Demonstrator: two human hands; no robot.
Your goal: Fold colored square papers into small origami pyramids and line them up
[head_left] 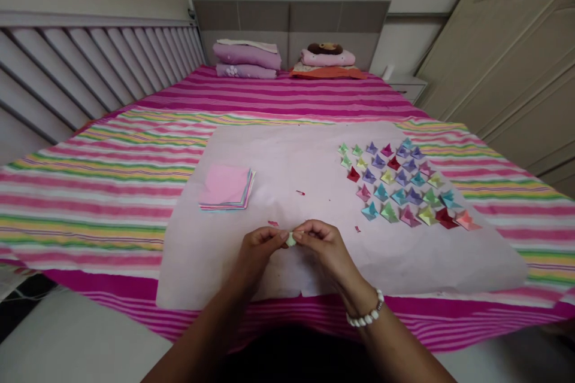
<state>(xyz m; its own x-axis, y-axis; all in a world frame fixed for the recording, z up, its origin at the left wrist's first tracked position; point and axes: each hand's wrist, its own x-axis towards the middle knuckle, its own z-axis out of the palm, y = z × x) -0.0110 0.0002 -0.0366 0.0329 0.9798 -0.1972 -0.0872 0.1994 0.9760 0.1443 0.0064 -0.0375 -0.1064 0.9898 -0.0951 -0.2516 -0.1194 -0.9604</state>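
Both my hands meet over the near edge of a large pale sheet [426, 257] spread on the bed. My left hand [258, 248] and my right hand [326, 245] pinch a small pale green folded paper piece [291, 240] between their fingertips. A white bead bracelet [367, 314] circles my right wrist. A stack of square coloured papers [226, 187], pink on top, lies to the left. Several small folded paper shapes [399, 185] in many colours sit in rows to the right.
The striped pink bedspread [112, 179] covers the bed. Folded pillows and blankets [247, 58] lie at the headboard. A slatted rail [90, 66] runs along the left, and a wardrobe [507, 54] stands right. Tiny red paper scraps [300, 192] dot the sheet.
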